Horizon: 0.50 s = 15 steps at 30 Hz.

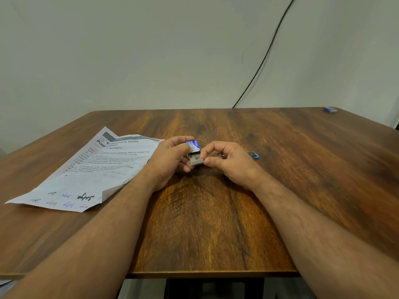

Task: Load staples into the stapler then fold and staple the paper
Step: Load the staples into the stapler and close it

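My left hand point(170, 157) grips a small blue staple box point(193, 144) above the middle of the wooden table point(216, 223). The box's grey inner tray point(196, 159) is slid partway out toward me. My right hand point(228, 160) pinches the tray's near end between thumb and forefinger. A blue stapler point(253, 155) lies on the table just behind my right hand, mostly hidden by it. A printed sheet of paper point(90, 173) with handwritten marks lies flat to the left, its near right corner turned up.
A second small blue box point(330, 109) sits at the table's far right corner. A black cable point(265, 55) runs down the wall behind the table. The table's front edge is close to me.
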Motion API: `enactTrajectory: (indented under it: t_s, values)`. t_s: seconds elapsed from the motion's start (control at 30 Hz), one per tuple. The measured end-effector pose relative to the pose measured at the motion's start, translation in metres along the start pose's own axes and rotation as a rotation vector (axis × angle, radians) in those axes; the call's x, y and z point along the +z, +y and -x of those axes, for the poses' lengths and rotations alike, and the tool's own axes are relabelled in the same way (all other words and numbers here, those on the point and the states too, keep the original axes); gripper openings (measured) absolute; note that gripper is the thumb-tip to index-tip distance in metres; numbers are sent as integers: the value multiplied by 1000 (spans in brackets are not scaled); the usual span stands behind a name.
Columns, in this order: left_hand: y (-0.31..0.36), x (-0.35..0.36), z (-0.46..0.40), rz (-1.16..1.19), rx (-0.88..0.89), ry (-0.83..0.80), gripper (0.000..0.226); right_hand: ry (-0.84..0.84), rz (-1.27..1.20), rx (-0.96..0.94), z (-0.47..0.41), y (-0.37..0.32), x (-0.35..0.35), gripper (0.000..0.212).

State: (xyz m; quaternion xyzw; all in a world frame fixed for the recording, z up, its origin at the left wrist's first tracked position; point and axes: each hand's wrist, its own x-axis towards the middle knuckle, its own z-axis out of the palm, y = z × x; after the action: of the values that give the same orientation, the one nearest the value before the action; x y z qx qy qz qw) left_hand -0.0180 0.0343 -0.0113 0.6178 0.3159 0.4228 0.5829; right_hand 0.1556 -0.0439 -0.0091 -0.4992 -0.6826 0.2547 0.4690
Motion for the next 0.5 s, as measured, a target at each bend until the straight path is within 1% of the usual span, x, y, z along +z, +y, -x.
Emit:
enactTrajectory:
  t_s: [0.27, 0.43, 0.5]
  values:
    - [-1, 0, -1, -1, 5, 20, 29, -14, 56, -7, 2, -3, 2, 39]
    - [-3, -3, -4, 1, -8, 20, 30, 44, 98, -43, 0, 1, 4, 36]
    - [-3, -3, -4, 6, -13, 17, 30, 39, 89, -48, 1, 2, 4, 29]
